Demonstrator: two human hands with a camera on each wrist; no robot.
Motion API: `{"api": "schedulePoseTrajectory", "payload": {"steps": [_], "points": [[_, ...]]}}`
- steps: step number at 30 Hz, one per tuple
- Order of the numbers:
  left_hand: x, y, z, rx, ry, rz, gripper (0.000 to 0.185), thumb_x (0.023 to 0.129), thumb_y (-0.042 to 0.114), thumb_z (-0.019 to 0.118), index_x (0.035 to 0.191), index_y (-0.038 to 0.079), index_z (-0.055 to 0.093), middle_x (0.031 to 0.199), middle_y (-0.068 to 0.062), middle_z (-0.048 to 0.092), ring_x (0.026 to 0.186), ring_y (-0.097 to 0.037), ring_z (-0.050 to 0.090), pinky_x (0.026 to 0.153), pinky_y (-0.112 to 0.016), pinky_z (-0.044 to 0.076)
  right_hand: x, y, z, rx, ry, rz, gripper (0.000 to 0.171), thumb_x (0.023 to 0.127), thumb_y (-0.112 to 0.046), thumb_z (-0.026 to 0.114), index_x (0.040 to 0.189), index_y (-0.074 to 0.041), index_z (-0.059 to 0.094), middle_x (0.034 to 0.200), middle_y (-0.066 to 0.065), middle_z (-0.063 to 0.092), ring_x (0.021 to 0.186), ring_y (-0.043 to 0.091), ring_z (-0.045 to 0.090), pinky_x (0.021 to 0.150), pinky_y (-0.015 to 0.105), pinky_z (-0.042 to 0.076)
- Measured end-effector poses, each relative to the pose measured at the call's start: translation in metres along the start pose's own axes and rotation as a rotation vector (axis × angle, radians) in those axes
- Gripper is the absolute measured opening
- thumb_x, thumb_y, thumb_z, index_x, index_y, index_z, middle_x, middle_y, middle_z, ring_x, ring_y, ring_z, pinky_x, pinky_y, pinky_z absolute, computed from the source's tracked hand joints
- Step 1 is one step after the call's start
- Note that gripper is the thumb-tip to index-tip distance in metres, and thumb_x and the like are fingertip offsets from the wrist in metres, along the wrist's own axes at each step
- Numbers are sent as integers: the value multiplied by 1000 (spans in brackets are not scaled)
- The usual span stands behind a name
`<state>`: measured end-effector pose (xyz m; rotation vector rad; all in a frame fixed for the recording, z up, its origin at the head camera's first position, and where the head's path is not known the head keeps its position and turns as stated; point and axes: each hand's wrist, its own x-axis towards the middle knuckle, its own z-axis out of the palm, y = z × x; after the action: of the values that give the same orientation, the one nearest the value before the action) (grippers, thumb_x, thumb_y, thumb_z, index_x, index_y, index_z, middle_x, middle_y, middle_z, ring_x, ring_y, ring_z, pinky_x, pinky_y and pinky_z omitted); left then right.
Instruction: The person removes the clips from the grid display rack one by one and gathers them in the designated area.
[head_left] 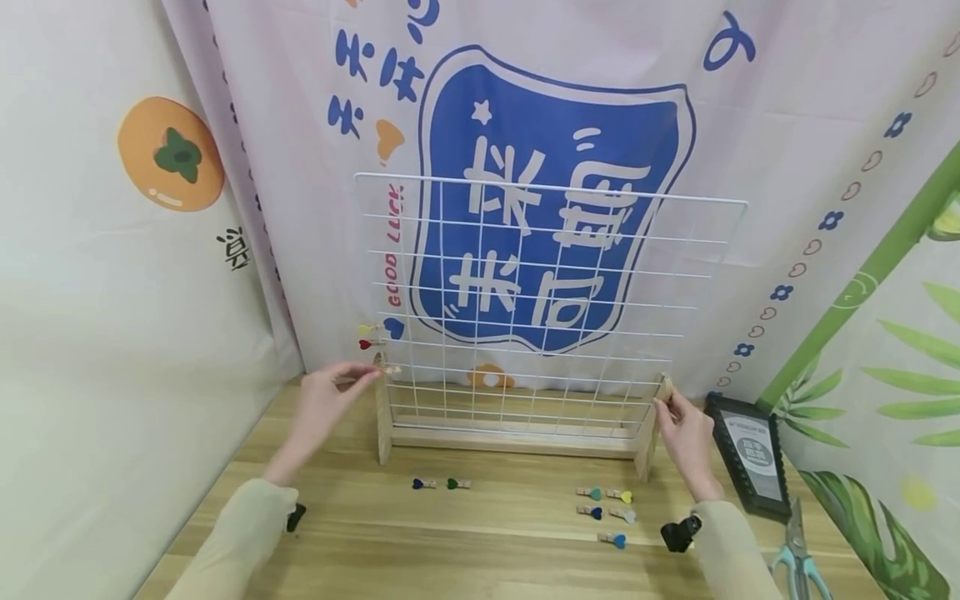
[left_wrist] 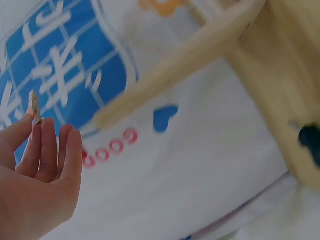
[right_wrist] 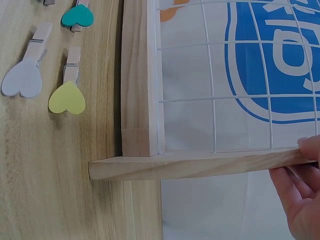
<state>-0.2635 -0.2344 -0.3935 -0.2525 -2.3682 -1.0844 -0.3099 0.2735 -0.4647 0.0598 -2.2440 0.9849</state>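
Observation:
A white wire grid [head_left: 555, 304] stands upright in a wooden stand [head_left: 517, 443]. My left hand [head_left: 330, 400] is at the grid's lower left edge, beside the left post. Between its thumb and fingertips it pinches a small wooden clothespin [left_wrist: 34, 105]; any heart on this one is hidden. Just above, a yellow heart clothespin [head_left: 366, 330] and a red heart clothespin [head_left: 366, 343] sit on the grid's left side. My right hand [head_left: 686, 429] grips the upper part of the right post [right_wrist: 215, 166], thumb on one side and fingers on the other.
Blue and green heart clothespins [head_left: 459, 483] lie before the stand's left part. Several more, including a yellow one [right_wrist: 67, 97] and a white one [right_wrist: 22, 79], lie at front right. A black-framed tray [head_left: 750, 454] and scissors [head_left: 798, 550] are at far right. A printed curtain hangs behind.

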Motion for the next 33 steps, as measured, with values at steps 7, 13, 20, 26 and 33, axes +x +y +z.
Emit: {"api": "schedulePoseTrajectory", "payload": {"steps": [7, 13, 20, 26, 33], "points": [[-29, -5, 43, -59, -143, 45, 10, 87, 10, 74, 96, 7, 75, 95, -11, 77, 83, -24, 74, 74, -21, 61, 1, 0, 0, -7, 17, -20, 16, 94, -2, 63, 105, 9, 67, 100, 31, 72, 93, 47, 71, 76, 50, 57], [-54, -9, 78, -107, -286, 66, 9, 87, 12, 74, 94, 7, 76, 90, -9, 78, 78, -17, 73, 72, -18, 59, 1, 0, -1, -5, 13, -14, 16, 94, -2, 63, 106, 8, 67, 102, 31, 72, 95, 46, 71, 77, 50, 56], [-76, -14, 107, -110, -429, 43, 8, 87, 12, 73, 90, 5, 76, 86, -9, 77, 74, -11, 70, 70, -13, 56, 0, -3, -1, 4, 4, -13, 14, 95, -3, 63, 103, 7, 67, 102, 30, 72, 96, 46, 71, 78, 51, 56], [-88, -17, 121, -33, -434, 86, 7, 84, 12, 76, 85, 5, 76, 81, -6, 76, 69, -6, 66, 65, -14, 55, 0, -2, -2, 4, -8, -3, 17, 95, -4, 62, 107, 7, 67, 104, 31, 71, 97, 46, 71, 79, 51, 57], [-94, -16, 130, 35, -440, 97, 8, 81, 12, 78, 83, 5, 75, 77, -4, 74, 64, 0, 58, 58, -14, 50, 0, 1, -1, -15, -26, 18, 20, 96, -6, 62, 112, 7, 67, 107, 30, 71, 99, 45, 70, 80, 50, 57]]}}
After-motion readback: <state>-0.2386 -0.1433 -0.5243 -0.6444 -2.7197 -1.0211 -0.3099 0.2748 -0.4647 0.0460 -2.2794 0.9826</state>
